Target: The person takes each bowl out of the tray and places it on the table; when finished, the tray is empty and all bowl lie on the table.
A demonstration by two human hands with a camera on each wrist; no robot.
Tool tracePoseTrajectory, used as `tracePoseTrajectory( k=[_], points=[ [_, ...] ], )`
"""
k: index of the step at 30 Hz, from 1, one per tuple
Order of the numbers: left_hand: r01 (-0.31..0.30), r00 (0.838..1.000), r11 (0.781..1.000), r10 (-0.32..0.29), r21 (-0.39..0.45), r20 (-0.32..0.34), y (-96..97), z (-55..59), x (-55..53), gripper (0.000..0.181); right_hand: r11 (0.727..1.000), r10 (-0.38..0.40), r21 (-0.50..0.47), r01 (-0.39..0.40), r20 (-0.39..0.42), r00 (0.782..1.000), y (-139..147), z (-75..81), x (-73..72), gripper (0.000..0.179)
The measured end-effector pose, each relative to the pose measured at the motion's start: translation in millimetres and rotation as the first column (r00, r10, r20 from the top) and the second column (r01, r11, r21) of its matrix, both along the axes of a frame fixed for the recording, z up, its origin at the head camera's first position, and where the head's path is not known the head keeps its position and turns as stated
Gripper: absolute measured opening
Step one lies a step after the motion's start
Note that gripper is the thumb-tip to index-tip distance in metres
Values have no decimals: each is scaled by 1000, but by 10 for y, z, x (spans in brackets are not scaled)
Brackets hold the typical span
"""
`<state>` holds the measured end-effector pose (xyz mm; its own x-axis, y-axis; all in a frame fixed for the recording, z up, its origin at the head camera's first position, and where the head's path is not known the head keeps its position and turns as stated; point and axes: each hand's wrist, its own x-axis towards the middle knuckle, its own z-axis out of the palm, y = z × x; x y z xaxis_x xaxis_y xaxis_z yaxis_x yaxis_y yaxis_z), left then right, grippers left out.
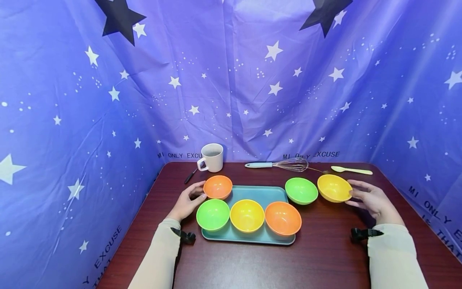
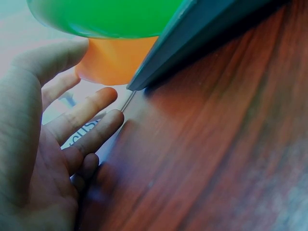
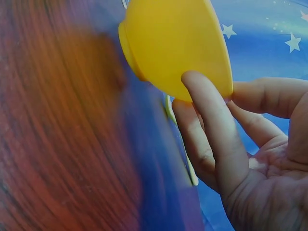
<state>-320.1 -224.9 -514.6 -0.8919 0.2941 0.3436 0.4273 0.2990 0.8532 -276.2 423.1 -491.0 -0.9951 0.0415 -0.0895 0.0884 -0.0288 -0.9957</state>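
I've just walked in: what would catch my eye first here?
Probably the starry curtain, which fills the background. Below it, a bright row of green bowl, yellow bowl and large orange bowl lines the near side of the teal tray. Then the hands: the right hand grips another yellow bowl right of the tray, while the left hand touches a smaller orange bowl at its far-left corner.

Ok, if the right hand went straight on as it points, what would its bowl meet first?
With the right hand holding the yellow bowl, probably the green bowl next to it; relative heights are unclear, so it might pass above.
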Motion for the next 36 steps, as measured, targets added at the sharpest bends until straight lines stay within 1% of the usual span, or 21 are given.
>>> tracePoseTrajectory(
  k=[6, 14, 24, 26, 29, 36],
  points=[
    [2, 1000, 1000, -2, 10, 7, 0, 2, 2, 54, 998, -4, 66, 2, 26, 1000, 10, -43, -23, 37],
    [2, 1000, 1000, -2, 3, 1, 2, 1, 0, 54, 998, 5, 69, -8, 43, 999, 24, -57, -25, 35],
    [3, 1000, 1000, -3, 3, 1, 3, -3, -2, 53, 988, -28, 156, 16, 81, 996, 37, -55, -1, 33],
    [6, 1000, 1000, -6, 6, 1, 3, -2, -3, 54, 983, -36, 181, 20, 86, 996, 39, -57, 5, 35],
    [9, 1000, 1000, -9, 8, 2, 4, 1, -2, 54, 975, -36, 221, 15, 92, 995, 42, -66, 3, 43],
    [2, 1000, 1000, -2, 5, 7, 5, 5, 4, 54, 966, -47, 256, 21, 94, 994, 52, -86, -27, 54]
  ],
)
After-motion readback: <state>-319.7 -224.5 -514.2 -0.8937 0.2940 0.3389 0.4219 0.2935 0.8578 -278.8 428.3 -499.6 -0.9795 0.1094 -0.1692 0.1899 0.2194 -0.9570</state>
